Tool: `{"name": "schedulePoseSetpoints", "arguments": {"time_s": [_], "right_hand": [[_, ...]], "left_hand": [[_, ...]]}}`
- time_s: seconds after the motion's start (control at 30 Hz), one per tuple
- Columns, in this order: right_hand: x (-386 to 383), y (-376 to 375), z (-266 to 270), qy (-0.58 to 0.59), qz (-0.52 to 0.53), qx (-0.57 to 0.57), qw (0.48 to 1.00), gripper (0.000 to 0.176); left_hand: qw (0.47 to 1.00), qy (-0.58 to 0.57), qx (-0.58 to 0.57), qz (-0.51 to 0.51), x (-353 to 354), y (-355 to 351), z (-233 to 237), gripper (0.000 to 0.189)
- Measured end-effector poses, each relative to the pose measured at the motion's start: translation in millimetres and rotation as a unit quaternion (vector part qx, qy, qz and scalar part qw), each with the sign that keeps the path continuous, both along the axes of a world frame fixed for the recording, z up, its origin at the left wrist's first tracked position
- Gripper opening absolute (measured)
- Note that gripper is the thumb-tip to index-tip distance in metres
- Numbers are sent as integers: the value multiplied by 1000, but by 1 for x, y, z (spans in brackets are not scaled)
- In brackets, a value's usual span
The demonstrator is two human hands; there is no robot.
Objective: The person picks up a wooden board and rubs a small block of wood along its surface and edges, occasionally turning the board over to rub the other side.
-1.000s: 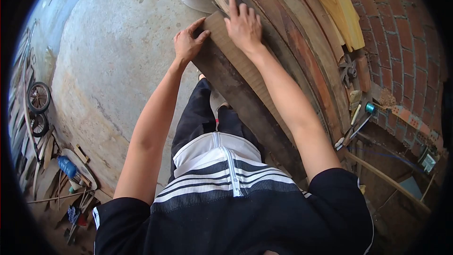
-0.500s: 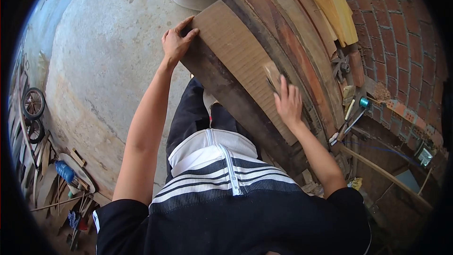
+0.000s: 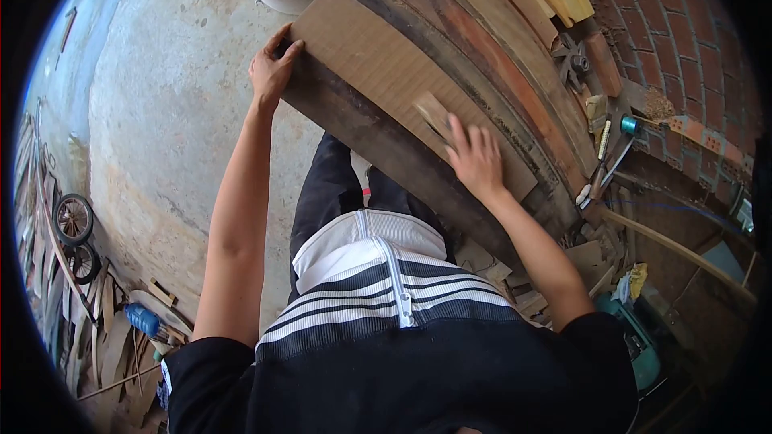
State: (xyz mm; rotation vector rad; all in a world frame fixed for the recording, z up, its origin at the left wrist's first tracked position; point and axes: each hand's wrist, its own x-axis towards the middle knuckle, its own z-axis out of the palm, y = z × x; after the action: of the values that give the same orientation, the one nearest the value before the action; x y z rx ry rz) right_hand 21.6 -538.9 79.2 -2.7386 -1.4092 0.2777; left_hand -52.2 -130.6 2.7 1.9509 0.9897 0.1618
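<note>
Wooden block (image 3: 433, 111) sits in the half-curled right hand (image 3: 478, 159).

Reaching nearly straight with the bare left arm (image 3: 241, 201), spreading thumb from fingers on the left hand (image 3: 270, 72); bending the bare right arm (image 3: 535, 245), gripping palm-down with the right hand (image 3: 477, 163).

Showing a stained concrete floor (image 3: 161, 153) left of the left hand (image 3: 271, 72), looking bluish toward the far edge. Showing a red brick wall (image 3: 683, 40) well right of the right hand (image 3: 476, 161).
</note>
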Motion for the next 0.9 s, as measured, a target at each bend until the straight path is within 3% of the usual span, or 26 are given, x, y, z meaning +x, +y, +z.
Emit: {"name": "schedulePoseSetpoints", "arguments": {"time_s": [0.1,0.2,0.27,0.43,0.5,0.63,0.77,0.83,0.9], "right_hand": [[-22,-111,3,-15,26,-35,999,82],[-19,-94,5,6,27,-30,999,83],[-18,-38,-2,-11,-4,-29,1000,82],[-5,151,-23,-41,-20,148,988,73],[-2,186,-31,-47,-22,159,986,68],[-11,105,-20,-16,-9,162,987,70],[-47,-72,2,-27,-51,-32,998,80],[-57,-151,10,-24,-57,-64,996,80],[-56,-167,13,-25,-47,-46,998,82]], "left_hand": [[1000,-8,0,3,3,-2,3,52],[1000,-11,-1,2,1,-3,9,52],[1000,-13,8,1,2,-4,5,52],[995,-81,-56,-15,1,0,-6,49],[991,-89,-94,-17,2,-1,2,49],[988,-98,-119,-18,6,2,-5,51],[992,-88,-93,-19,1,0,-3,52],[993,-81,-91,-10,3,-1,-1,52],[995,-71,-71,-19,3,0,0,53]]}}
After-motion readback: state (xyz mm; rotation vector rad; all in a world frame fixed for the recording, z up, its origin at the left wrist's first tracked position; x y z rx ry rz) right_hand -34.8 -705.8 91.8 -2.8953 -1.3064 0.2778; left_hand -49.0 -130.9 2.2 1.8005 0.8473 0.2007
